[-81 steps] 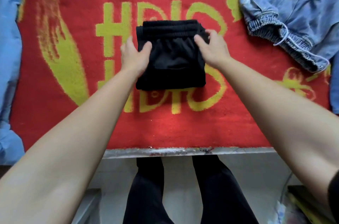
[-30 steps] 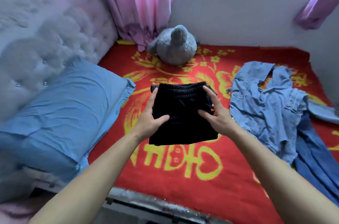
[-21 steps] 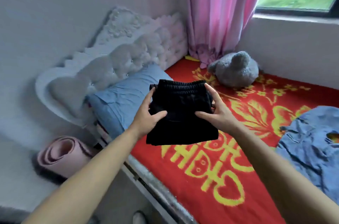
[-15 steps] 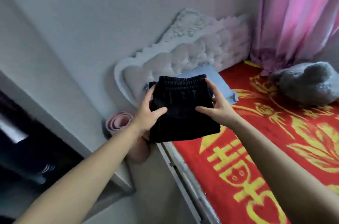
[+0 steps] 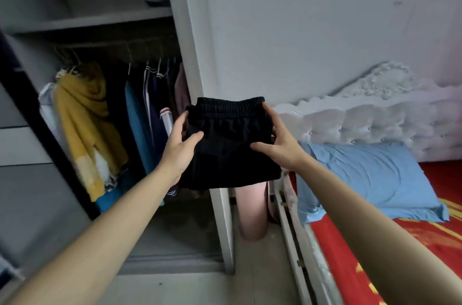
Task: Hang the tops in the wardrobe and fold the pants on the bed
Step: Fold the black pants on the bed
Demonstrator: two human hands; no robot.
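Two forearms reach forward from the near edge of my view, and both hands grasp one folded pair of black pants, held in the air at mid-frame. My left hand grips the left edge, thumb laid across the top face and fingers underneath. My right hand grips the right edge in the same way, thumb on the fabric, index finger lying along the side up to the waistband. The elastic waistband is the far, upper edge of the bundle; the folded lower edge hangs nearest me. The pants touch neither bed nor wardrobe.

Near right: the bed, covered in red cloth with yellow pattern, its pale side rail running toward me. On it, farther back, lies a blue pillow against a white tufted headboard.

Below the pants, between wardrobe and bed, stands a rolled pink mat, upright on the floor.

Far left: the open wardrobe, its white frame post directly behind the pants. Garments hang from its rail, among them a mustard-yellow scarf and a blue top; a shelf runs above the rail. A plain pale wall fills the far right.
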